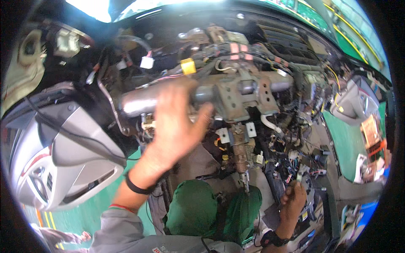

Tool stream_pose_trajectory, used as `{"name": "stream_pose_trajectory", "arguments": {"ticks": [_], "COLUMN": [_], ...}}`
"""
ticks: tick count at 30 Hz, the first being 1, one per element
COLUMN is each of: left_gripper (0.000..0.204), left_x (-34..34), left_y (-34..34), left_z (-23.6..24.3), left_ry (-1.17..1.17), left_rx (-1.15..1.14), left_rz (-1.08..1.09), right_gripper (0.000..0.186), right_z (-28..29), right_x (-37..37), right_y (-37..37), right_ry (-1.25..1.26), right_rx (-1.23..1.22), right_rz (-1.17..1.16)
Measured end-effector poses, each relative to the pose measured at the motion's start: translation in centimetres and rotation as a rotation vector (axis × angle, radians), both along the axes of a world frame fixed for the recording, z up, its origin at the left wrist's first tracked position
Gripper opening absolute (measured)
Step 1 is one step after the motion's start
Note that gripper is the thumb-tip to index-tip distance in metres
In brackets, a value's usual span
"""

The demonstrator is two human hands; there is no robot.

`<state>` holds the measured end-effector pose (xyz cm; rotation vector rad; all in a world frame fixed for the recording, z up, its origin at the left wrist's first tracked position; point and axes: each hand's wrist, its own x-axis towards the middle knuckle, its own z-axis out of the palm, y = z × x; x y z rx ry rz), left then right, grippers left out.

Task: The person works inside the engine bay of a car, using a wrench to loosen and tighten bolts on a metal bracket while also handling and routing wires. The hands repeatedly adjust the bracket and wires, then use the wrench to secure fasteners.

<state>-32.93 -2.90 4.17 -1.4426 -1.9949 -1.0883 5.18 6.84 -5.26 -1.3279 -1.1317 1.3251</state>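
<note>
Left hand (177, 122): grip spread, against steel cross tube (139, 101), axis nine-to-three. Right hand (293, 200): pinching small connector (300, 172), five o'clock, farther.

The steering column bracket (242, 95) sits at the middle of the stripped dashboard. The cross tube (139, 101) runs out to its left, and the left hand (175, 126) lies over that tube, just left of the bracket. The steering shaft (240, 158) hangs below the bracket. The right hand (293, 200) is below and right of it, among loose wiring (291, 160). The door panel (63, 156) lies far left of the bracket.
</note>
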Motion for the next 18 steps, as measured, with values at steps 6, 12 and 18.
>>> {"name": "stream_pose_trajectory", "arguments": {"ticks": [6, 12, 18], "left_gripper": [0.084, 0.051, 0.035], "left_x": [-4.5, -6.8, -9.9], "left_y": [4.6, 7.8, 7.6], "left_z": [2.7, 3.9, 6.7], "left_ry": [0.113, 0.064, -0.164], "left_rx": [-0.148, -0.302, -0.373], "left_rz": [0.157, 0.053, -0.017], "right_gripper": [0.025, 0.025, 0.025], "right_z": [0.3, 1.1, 2.2], "right_x": [-1.0, -1.5, -1.9], "right_y": [-0.7, -0.8, 0.3], "right_ry": [0.027, -0.043, -0.133], "right_rx": [-0.084, -0.033, 0.019], "right_rz": [0.179, 0.299, 0.359]}}
